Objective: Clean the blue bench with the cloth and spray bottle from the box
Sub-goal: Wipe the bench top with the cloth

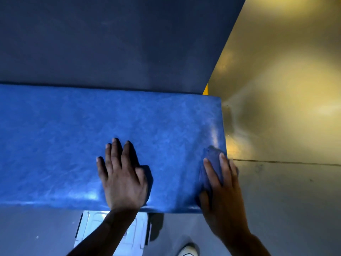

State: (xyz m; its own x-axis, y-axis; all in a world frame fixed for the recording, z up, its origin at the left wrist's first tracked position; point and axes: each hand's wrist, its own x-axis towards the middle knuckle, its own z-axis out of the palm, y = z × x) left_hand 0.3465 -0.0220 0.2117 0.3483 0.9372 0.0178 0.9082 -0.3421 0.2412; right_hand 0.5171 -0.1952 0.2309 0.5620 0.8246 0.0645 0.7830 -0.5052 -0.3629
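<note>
Cloth [212, 157] bunched at right end of surface [55, 135], near front edge. Right hand [221, 185] presses it, fingers straight. Left hand [121, 178] flat mid-surface, holds nothing. Surface's long axis runs leftward; likely wipe direction.

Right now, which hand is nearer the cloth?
Right. The right hand presses on the cloth at the right end of the blue bench; the left hand rests on the bench, left of the cloth and apart from it.

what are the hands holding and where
Nothing is gripped: the right hand presses a crumpled dark blue cloth flat against the padded blue bench; the left hand rests bare.
</note>
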